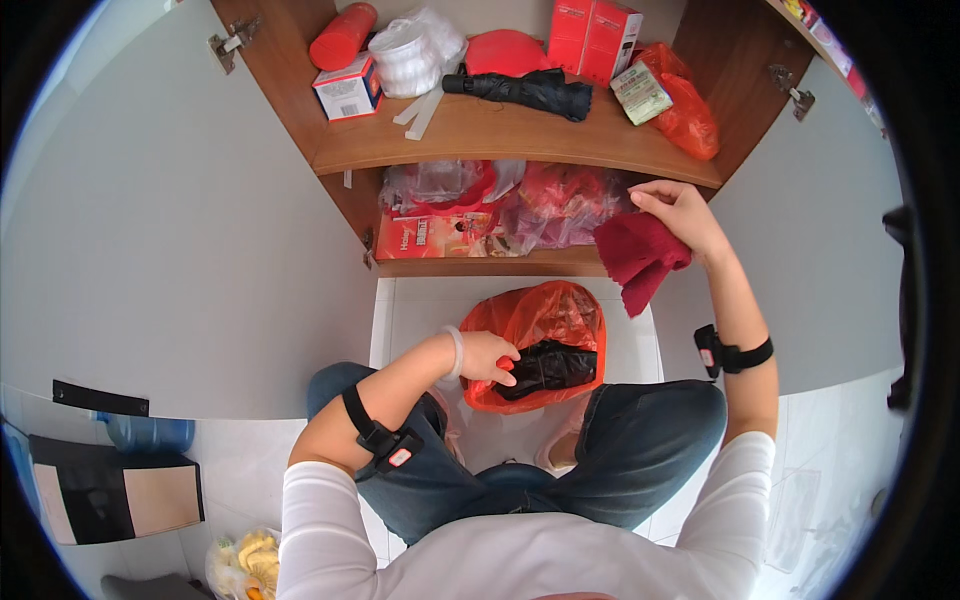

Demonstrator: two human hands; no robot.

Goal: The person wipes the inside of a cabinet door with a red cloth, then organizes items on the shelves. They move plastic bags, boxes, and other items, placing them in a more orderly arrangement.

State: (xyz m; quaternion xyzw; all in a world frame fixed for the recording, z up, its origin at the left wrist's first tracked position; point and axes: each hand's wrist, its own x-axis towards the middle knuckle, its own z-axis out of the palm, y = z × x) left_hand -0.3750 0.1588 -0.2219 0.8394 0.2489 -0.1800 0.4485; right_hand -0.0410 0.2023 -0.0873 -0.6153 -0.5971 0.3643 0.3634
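Observation:
My left hand (486, 355), with a pale bangle at the wrist, pinches the left rim of a red plastic bag (536, 311). The bag stands with its mouth spread on the white floor between my feet, and a black plastic bag (551, 367) lies inside it. Up and to the right, my right hand (679, 214) holds a dark red ribbed cloth (641, 251) that hangs down in front of the lower shelf. The cloth's exact kind is hard to tell.
An open cabinet's upper shelf (517, 142) carries a folded black umbrella (521, 91), red boxes (592, 37), a white-and-blue box (349, 94) and a red bag (682, 112). Plastic bags (562, 202) crowd the lower shelf. Grey doors (172, 225) flank me; a blue water bottle (150, 433) lies behind the left one.

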